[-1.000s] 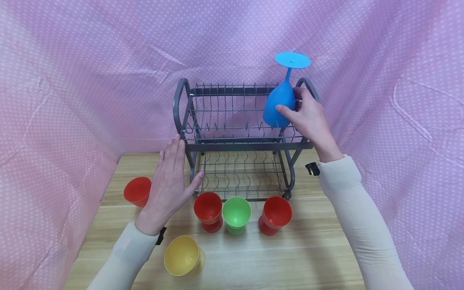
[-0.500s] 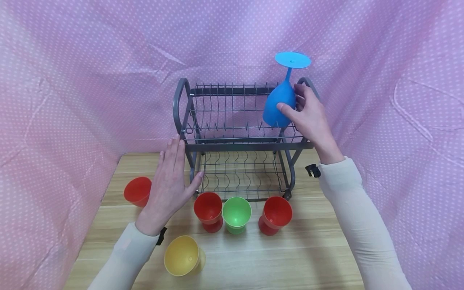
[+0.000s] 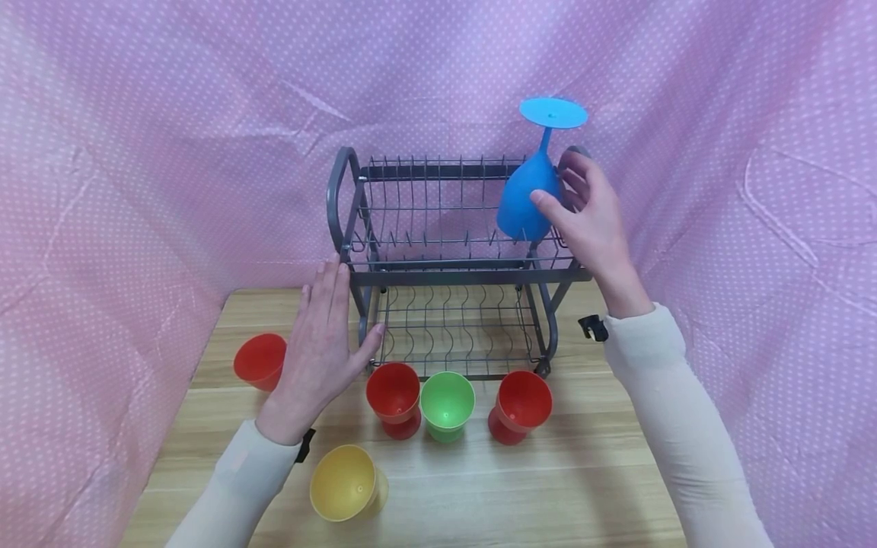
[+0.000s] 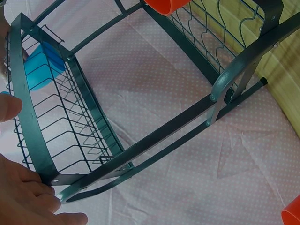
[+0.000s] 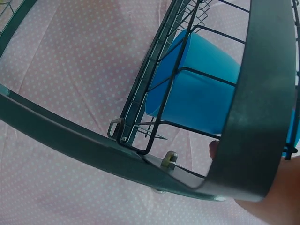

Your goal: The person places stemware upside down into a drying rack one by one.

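Observation:
An upside-down blue goblet leans in the right end of the upper tier of a grey metal dish rack, its foot in the air. Beside the bowl is my right hand, fingers spread and loosely bent, with the thumb tip over the bowl's side; whether it touches is unclear. In the right wrist view the rack's bar hides most of that hand, and the blue bowl shows through the wires. My left hand lies with straight fingers at the rack's front left corner; its fingertips meet the frame there.
In front of the rack stand a red cup, a green cup and another red cup. Nearer sits a yellow cup. A further red cup is partly behind my left hand. Pink dotted cloth surrounds the wooden table.
My right hand's fingers have loosened and drawn slightly right, away from the blue goblet, which stays in place on the rack. The left hand has not moved.

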Tool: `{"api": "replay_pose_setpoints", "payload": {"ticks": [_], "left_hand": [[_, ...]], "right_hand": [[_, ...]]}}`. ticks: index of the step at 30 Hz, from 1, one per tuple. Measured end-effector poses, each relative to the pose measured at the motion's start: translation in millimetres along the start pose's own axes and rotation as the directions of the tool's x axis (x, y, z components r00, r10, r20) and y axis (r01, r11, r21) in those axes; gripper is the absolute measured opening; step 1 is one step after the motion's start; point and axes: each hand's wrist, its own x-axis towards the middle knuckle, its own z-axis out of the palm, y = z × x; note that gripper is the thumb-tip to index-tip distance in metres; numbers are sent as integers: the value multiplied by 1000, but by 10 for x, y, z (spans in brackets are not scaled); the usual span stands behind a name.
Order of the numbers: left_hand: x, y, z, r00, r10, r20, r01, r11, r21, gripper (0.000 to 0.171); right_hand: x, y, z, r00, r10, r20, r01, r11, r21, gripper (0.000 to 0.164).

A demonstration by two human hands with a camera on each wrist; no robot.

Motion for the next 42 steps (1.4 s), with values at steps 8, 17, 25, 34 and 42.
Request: {"api": "replay_pose_setpoints", "payload": {"ticks": [8, 17, 25, 34, 42], "left_hand": [[8, 1, 11, 1000, 1, 6, -1, 1000, -7, 96], [7, -5, 29, 1000, 7, 1, -7, 1000, -13, 95], [8, 6, 45, 1000, -7, 0, 7, 1000, -24, 96], [6, 10, 55, 1000, -25, 6, 25, 999, -37, 97], [1, -1, 53, 999, -30, -18, 29, 998, -49, 97]], "right_hand": [[-116, 33, 5, 992, -94, -89, 98, 994, 37, 65], [-324, 30, -21, 969, -178, -173, 198, 974, 106, 55], [-531, 13, -35, 951, -226, -211, 259, 955, 146, 52], [-827, 74, -12, 940, -258, -222, 315, 907, 280, 52], [-1125, 135, 23, 948, -231, -221, 298, 887, 353, 54]]}}
